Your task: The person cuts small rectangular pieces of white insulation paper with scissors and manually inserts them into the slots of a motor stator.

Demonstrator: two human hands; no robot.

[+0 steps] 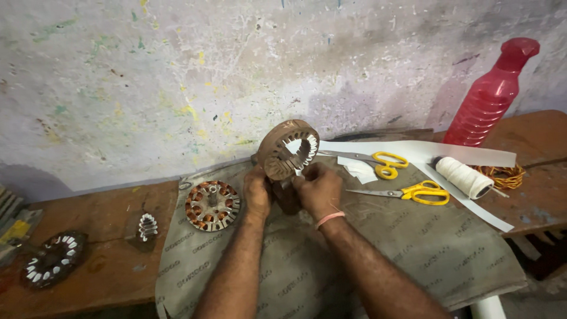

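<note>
The motor core (pixel 288 149) is held upright above the cloth (pixel 307 260), gripped by the left hand (pixel 257 190); right hand (pixel 319 188) fingers are pinched at its slots. Paper liners may be torn if forced.

- Grey printed cloth (pixel 413 248) spread over the brown wooden bench (pixel 106 277).
- Copper-wound stator disc (pixel 212 205) on the cloth's left part.
- Two yellow-handled scissors (pixel 387 163) (pixel 422 193) on its far right part.
- White thread spool (pixel 464 176) just right of them, lying on white paper strips (pixel 472 155).
- Red ribbed plastic bottle (pixel 490 94) beyond the cloth's right corner.
- Dark slotted stator (pixel 53 259) left of the cloth.
</note>
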